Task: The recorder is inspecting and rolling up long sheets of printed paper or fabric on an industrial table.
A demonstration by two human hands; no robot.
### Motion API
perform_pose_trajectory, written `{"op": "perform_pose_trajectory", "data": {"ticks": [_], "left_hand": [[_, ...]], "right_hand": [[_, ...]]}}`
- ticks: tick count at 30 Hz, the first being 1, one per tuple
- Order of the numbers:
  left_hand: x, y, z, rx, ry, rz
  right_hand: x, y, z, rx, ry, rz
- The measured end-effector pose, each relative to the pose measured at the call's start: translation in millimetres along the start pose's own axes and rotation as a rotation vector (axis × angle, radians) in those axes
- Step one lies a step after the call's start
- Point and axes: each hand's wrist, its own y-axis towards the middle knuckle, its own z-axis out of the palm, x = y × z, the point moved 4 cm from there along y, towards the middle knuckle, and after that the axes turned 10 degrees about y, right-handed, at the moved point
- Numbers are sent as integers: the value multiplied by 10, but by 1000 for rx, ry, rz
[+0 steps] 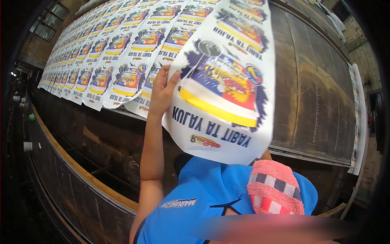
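Note:
A long white printed sheet (227, 140) hangs in front of my body, its near end curling down. Repeated colourful designs in purple, yellow, red and blue run along it. My left hand (163, 90) grips the sheet's left edge, thumb and fingers closed on it. Of my right arm only a small piece of skin shows past the sheet's lower right edge; the hand itself is hidden behind the sheet. More printed sheets (129, 78) of the same pattern lie overlapped in rows on the long table to the left.
The dark, stained tabletop (313, 89) extends to the right, with a rolled or folded printed strip (355, 118) over its far right end. A second long table with a wooden edge (77, 164) runs along the lower left. A pink checked towel (276, 187) hangs at my shoulder.

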Motion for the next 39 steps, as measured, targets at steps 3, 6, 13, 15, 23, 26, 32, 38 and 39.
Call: {"op": "perform_pose_trajectory", "data": {"ticks": [3,6,13,15,23,26,32,38,39], "left_hand": [[771,67,-464,-57,38,-127],[1664,54,-770,-4,152,-264],[3076,-142,-964,44,1016,-176],[3248,-175,-950,135,977,-255],[2658,-298,-829,252,695,-264],[2143,-191,-830,248,609,-178],[917,259,-1185,216,578,163],[311,512,-2179,197,644,209],[298,600,-2422,172,688,230]], "right_hand": [[17,156,213,-15,-59,-15],[12,229,282,-54,-128,-16],[-319,-339,119,-175,119,142],[-486,-465,126,-227,214,119],[-470,-505,224,-218,727,-49],[-114,-747,379,-252,722,-75],[569,-1174,1060,-207,297,-224],[979,-1090,2045,-189,227,-405],[977,-996,2229,-122,246,-418]]}}
